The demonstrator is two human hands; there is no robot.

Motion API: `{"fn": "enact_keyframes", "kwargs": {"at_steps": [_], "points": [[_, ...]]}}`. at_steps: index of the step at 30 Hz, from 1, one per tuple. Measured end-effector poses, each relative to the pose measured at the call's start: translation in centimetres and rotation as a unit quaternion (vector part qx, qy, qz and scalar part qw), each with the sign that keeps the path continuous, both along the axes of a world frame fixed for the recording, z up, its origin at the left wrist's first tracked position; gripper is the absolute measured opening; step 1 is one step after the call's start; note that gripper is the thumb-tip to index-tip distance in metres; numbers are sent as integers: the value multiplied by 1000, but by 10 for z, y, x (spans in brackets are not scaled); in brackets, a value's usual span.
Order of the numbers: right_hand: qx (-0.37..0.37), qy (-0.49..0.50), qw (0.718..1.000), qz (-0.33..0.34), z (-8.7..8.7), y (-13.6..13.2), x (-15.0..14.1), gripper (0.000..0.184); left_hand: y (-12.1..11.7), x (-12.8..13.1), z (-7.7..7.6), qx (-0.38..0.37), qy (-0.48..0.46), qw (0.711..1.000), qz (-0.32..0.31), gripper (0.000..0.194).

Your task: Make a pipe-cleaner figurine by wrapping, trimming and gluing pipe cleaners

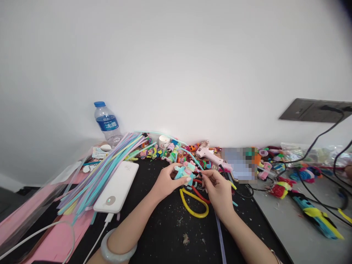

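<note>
1 fig. [180, 173] in l. hand [167, 181] pinch, r. hand [218, 187] pinch-tight (contents unclear), 1 glue-gun [209, 155]

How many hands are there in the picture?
2. The left hand holds a small, fuzzy turquoise-and-pink figure; the right hand is just to the right of the figure. No other hands show.

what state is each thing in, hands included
Fuzzy figure, held
Left hand, closed on the figure
Right hand, at the figure's edge, grip unclear
Bottle, capped
Power bank, display lit, cable plugged in
Fuzzy stems, loosely bundled
Yellow strip, bent into a loop
Wall socket, plug inserted
Glue gun, on/off unclear
</note>
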State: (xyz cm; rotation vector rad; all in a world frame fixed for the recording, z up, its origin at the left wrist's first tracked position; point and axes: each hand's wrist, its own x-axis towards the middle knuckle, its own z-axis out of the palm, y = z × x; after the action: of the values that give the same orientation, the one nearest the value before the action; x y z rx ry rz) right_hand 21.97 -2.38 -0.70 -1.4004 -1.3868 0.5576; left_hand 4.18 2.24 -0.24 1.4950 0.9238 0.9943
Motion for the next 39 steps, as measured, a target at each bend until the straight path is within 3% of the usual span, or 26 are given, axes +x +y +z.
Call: {"fn": "enact_keyframes", "kwargs": {"at_steps": [9, 23, 26, 32, 39], "points": [[11, -51, 999, -10, 4, 1, 0, 16, 1, -1, 2, -5, -4, 1000, -7, 46], [5, -37, 999, -5, 4, 1, 0, 16, 3, -2, 1, -1, -9, 1000, -15, 43], [6, 9, 1000, -2, 4, 2, 0, 16, 6, -4, 0, 22, 5, 999, 31, 39], [-11, 86, 996, 12, 7, 4, 2, 23, 13, -15, 0, 73, 93, 968, 223, 46], [-40, 266, 962, 45, 8, 9, -2, 26, 14, -19, -3, 115, 221, 935, 252, 42]]}}
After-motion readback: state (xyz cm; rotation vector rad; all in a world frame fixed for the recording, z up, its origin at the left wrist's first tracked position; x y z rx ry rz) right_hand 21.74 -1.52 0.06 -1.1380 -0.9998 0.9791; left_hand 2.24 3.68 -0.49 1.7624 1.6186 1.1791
